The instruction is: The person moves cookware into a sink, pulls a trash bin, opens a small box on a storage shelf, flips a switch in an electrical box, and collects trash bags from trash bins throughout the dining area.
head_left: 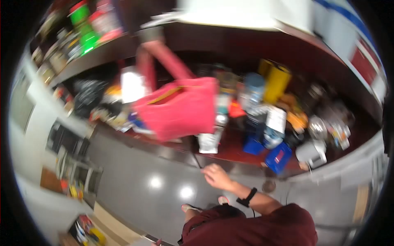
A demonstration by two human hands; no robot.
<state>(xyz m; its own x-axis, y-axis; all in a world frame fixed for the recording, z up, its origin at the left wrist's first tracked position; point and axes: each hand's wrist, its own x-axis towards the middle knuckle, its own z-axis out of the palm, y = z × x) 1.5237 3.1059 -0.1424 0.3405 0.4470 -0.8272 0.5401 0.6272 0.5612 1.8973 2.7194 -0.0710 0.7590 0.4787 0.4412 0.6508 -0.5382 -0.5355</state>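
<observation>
My right hand (217, 176), with a black band (246, 197) on its wrist, is in front of the shelf edge. Its fingers look curled together, and the lower end of a thin dark line (196, 159) meets the fingertips. Blur hides what they hold, if anything. Above and to the left of this hand, a pink bag (180, 107) with a yellow-edged opening hangs in front of the shelf by its straps. Only a sliver of my left hand (156, 243) shows at the bottom edge, beside a thin dark and silvery object (152, 238); its fingers are mostly hidden.
The dark red shelf (234, 157) bears a yellow cylinder (276, 84), blue containers (279, 157), a silvery-white packet (208, 142), a white cup (310, 153) and a black plastic bag (88, 96). Below lies a grey floor (135, 180). A chair (78, 166) stands at the left.
</observation>
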